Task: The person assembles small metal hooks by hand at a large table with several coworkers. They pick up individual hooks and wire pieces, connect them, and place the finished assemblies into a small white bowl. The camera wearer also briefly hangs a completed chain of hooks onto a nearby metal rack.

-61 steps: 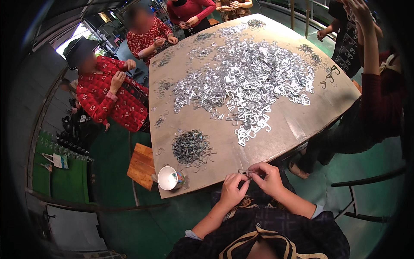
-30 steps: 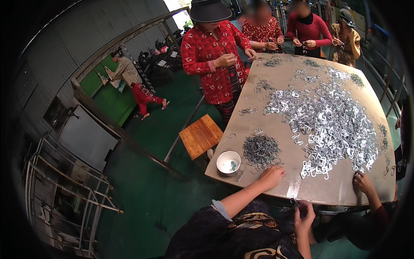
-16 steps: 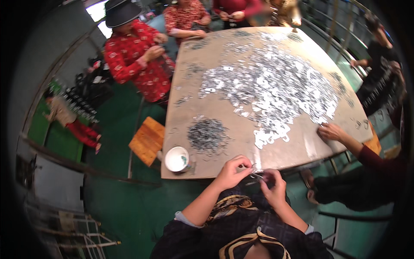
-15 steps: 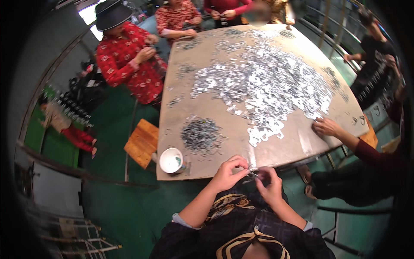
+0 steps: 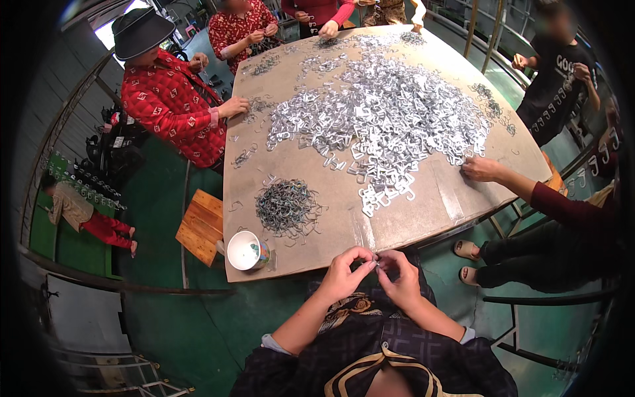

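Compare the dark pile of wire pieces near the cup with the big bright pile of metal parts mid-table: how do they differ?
The dark wire pile is small, compact and roughly round; the bright metal parts pile is far larger and sprawls across the table. The wire pile looks dull grey and tangled; the parts pile shines silver-white, with flat hook-like pieces. The wire pile lies by the white cup, close to the person's hands; the bright pile reaches a co-worker's hand. Both lie loose on the tabletop.

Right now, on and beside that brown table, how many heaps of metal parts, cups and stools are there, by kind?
Large spread of shiny silver metal clips: 1
Small dark heap of grey wire pieces: 1
White round cup at the table's near corner: 1
Orange wooden stool beside the table: 1
Total: 4
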Demonstrator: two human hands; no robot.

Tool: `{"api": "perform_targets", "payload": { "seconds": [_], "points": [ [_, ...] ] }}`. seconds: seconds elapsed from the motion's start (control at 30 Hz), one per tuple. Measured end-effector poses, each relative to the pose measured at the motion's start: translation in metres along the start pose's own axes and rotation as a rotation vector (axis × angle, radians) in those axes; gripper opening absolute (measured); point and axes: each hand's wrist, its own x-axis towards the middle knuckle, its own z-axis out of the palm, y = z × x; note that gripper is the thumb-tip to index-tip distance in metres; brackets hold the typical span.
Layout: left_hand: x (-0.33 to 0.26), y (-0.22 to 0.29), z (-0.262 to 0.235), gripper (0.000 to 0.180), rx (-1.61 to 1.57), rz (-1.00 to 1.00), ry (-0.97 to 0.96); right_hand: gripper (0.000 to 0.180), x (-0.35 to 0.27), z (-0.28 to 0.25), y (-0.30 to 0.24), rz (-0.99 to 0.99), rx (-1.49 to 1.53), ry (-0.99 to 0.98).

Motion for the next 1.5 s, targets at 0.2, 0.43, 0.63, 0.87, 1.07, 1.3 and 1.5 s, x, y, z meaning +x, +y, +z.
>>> {"api": "perform_targets", "payload": {
  "seconds": [0.2,0.43,0.63,0.87,1.07,1.3,1.5],
  "points": [
    [-0.004,0.006,0.003,0.005,-0.016,-0.011,0.000,0.035,0.010,-0.016,0.022,-0.139,0.008,0.030],
    [-0.010,0.001,0.005,0.006,0.092,0.058,0.047,0.031,0.089,-0.038,0.096,0.056,-0.364,0.188],
    [-0.013,0.001,0.005,0.008,0.201,0.123,0.054,0.036,0.146,-0.039,0.137,0.007,-0.609,0.209],
    [-0.017,-0.003,0.005,0.007,0.236,0.105,0.055,0.038,0.154,-0.044,0.132,0.054,-0.601,0.109],
    [-0.016,-0.004,0.009,0.009,0.273,0.094,0.030,0.039,0.118,-0.039,0.124,-0.051,-0.670,0.039],
    [-0.015,-0.007,0.011,0.009,0.270,0.086,0.012,0.033,0.109,-0.044,0.106,-0.343,-0.761,-0.083],
    [-0.015,-0.010,0.013,0.010,0.300,0.104,0.013,0.025,0.120,-0.042,0.116,-0.465,-0.873,-0.125]
  ]
}}
